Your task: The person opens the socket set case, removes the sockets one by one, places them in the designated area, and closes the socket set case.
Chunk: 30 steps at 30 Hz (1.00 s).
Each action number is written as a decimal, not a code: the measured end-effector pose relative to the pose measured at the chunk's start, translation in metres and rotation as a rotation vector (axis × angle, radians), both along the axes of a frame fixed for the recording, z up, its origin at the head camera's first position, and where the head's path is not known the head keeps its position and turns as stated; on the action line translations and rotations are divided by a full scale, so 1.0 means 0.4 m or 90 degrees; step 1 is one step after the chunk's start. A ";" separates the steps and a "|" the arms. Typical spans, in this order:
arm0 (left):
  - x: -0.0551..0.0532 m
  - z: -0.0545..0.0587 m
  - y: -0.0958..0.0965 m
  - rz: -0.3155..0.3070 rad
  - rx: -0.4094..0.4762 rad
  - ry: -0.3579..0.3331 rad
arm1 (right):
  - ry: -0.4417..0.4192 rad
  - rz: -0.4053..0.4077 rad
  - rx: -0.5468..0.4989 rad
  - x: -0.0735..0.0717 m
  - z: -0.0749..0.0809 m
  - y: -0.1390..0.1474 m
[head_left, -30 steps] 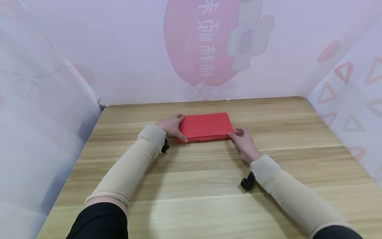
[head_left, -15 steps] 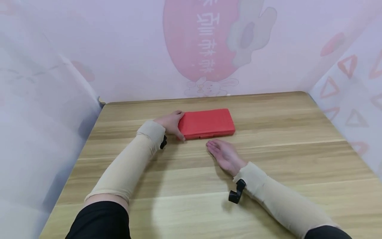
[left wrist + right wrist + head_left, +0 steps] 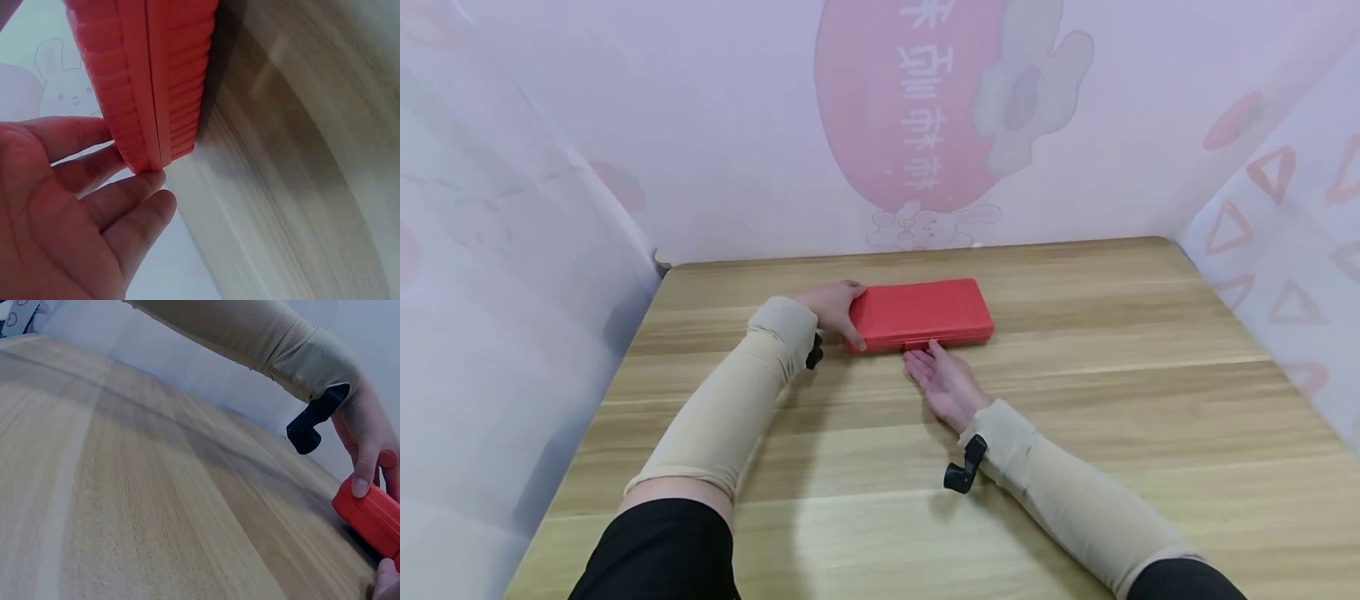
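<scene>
The left grip (image 3: 833, 307), clamped on the red case (image 3: 925, 310), needed to hold it steady while the right grip (image 3: 951, 387), fingers extended, lay at the front latch (image 3: 915, 345).

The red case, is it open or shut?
Shut: in the left wrist view, both halves of the red case meet edge to edge.

Wood-grain table (image 3: 1150, 350), rounded far corners, boxed in on three sides by pale walls: back (image 3: 722, 158), left (image 3: 490, 350), right (image 3: 1322, 333). Back wall carries a big pink oval (image 3: 857, 108) with white characters (image 3: 922, 60) and a line-drawn rabbit (image 3: 936, 227) below; right one has reddish triangles (image 3: 1289, 169). Light's soft, with a pale sheen on the table's near part and grey shadow low on the left wall.
</scene>
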<state>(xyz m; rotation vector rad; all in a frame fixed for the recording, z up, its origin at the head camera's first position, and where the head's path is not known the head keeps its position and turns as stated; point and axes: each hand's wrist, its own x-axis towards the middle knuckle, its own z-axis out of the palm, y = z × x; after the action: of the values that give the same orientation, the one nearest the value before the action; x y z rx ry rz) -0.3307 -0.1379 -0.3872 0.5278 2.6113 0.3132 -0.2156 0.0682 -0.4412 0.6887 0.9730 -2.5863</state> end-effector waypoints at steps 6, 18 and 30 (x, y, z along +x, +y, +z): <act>-0.006 -0.009 -0.001 0.008 0.000 -0.014 | -0.006 0.017 0.031 -0.001 -0.005 0.003; -0.007 -0.007 0.002 0.000 0.001 -0.012 | 0.006 0.036 0.096 -0.003 -0.005 0.001; -0.006 -0.006 -0.001 0.001 0.003 -0.011 | 0.018 0.044 0.107 -0.006 -0.008 -0.004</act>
<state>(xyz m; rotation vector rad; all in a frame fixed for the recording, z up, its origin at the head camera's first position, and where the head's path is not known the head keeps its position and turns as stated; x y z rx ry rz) -0.3329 -0.1383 -0.3896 0.5215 2.5947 0.3243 -0.2181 0.0668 -0.4443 0.6488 1.2116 -2.4821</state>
